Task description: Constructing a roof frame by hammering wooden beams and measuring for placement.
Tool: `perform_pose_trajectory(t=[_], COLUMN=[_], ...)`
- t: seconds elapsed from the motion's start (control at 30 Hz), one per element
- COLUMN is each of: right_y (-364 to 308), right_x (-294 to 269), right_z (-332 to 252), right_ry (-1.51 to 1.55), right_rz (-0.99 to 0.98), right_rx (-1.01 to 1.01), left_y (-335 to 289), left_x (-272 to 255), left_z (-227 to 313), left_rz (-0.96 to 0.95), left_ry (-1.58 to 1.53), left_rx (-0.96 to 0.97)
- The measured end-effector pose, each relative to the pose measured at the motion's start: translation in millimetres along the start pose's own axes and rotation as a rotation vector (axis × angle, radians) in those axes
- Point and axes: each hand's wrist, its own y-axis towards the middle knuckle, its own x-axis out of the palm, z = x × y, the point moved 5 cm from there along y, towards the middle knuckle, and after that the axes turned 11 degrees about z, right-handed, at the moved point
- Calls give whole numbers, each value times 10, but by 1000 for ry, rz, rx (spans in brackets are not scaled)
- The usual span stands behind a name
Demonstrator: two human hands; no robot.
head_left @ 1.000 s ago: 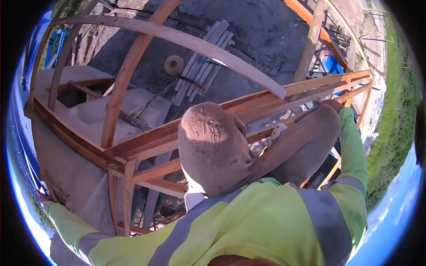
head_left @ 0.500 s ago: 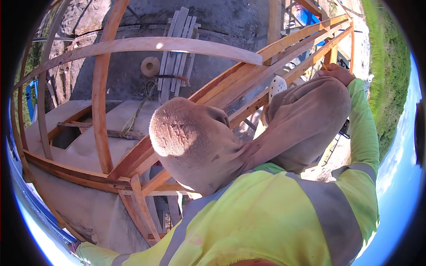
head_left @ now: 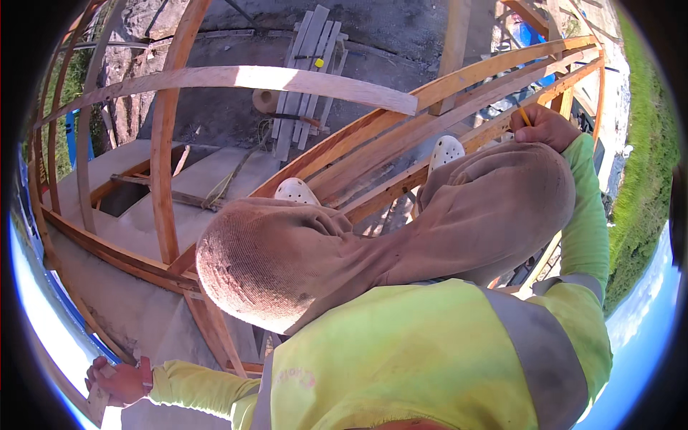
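Note:
My right hand (head_left: 553, 130) is closed on a thin yellow pencil (head_left: 525, 116), tip up, beside my right knee. It is close to the orange-brown wooden beams (head_left: 494, 127) that run toward the upper right. Far out at the lower left, my left hand (head_left: 122, 385), with a red band at the wrist, is wrapped round a pale piece of wood (head_left: 97, 405); where that piece leads is cut off by the dark rim. Between my hands are my bent knees in brown trousers (head_left: 494, 208). White clogs with holes (head_left: 446, 150) show beyond them, against the beams.
A curved wooden rib (head_left: 236, 77) crosses in front, meeting an upright post (head_left: 165, 172) at left. Below, on grey ground, lie stacked planks (head_left: 304, 79) and a round tan object (head_left: 266, 100). Grass (head_left: 648, 179) lies at far right.
My left knee has swung left and toward me, uncovering the left clog. My left hand has come further into view at the lower left. The pencil now shows more clearly in my right hand.

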Motion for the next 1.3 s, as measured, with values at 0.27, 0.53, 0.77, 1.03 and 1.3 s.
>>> perform_pose_trajectory(t=[0.27, 0.53, 0.77, 1.03, 1.3], right_y=[875, 2078, 2644, 3006, 3058], right_x=[36, -11, 364, 441, 349], right_z=[185, 257, 242, 396, 441], right_ry=[-28, -203, -120, -115, -61], right_rz=[-98, 106, 81, 72, 86], right_rx=[-226, -613, -678, -630, -521], left_y=[-989, -2738, -3678, -4045, -4227], left_x=[2203, 3452, 3825, 3974, 4009], left_z=[1477, 3209, 3395, 3241, 3271], left_rz=[-875, -1666, -1799, -1809, -1751], left_ry=[-231, -389, -434, -463, -542], left_rx=[-375, 380, 386, 449, 510])
